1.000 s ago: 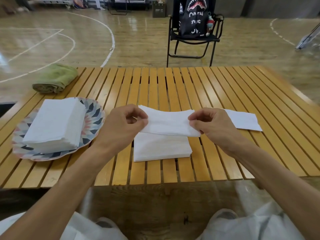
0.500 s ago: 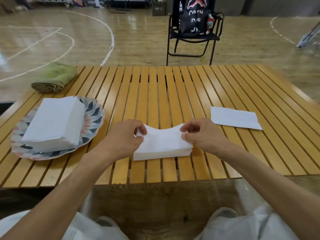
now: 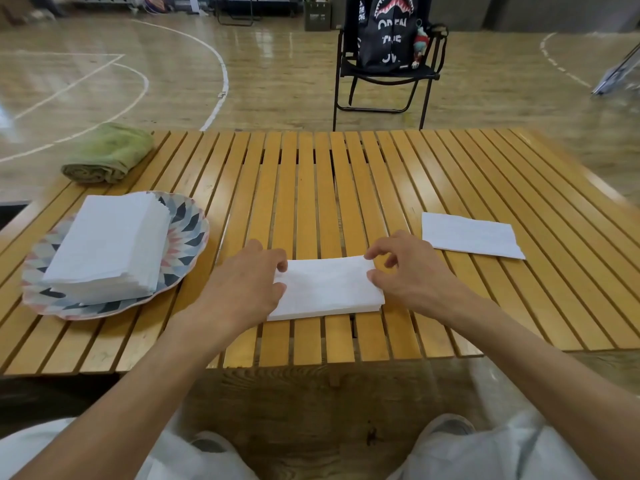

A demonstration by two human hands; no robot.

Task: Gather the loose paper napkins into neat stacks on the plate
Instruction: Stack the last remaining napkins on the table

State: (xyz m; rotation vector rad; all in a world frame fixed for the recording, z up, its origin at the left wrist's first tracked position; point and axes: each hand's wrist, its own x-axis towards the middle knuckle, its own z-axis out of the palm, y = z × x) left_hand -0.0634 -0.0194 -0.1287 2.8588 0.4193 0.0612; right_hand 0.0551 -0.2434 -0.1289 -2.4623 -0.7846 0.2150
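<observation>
Head view looked down at two bare forearms reaching over a slatted wooden table. The left hand lay on the left end of a small stack of white paper napkins, its fingers loosely curved with the tips resting on the top sheet. Whether it pinched the sheet could not be told. The right hand sat at the stack's right end, thumb touching the near right part of the top sheet and the other fingers bent and lifted just above the far right corner, relaxed rather than closed. The stack lay flat on the table between the two hands, near the table's front edge, its sheets roughly squared.

Well apart to the right of the right hand, a single napkin lay flat on the slats. To the left of the left hand stood a plate with a pattern of blue, pink and grey shapes. On it rested a thick pile of napkins, its right edge slightly ragged. Beyond the plate, at the table's far left corner, lay a rolled green towel.

Behind the table, on a wooden gym floor with white court lines, stood a black folding chair holding a dark bag printed with shark teeth. At the bottom, white trouser legs and shoes were visible.
</observation>
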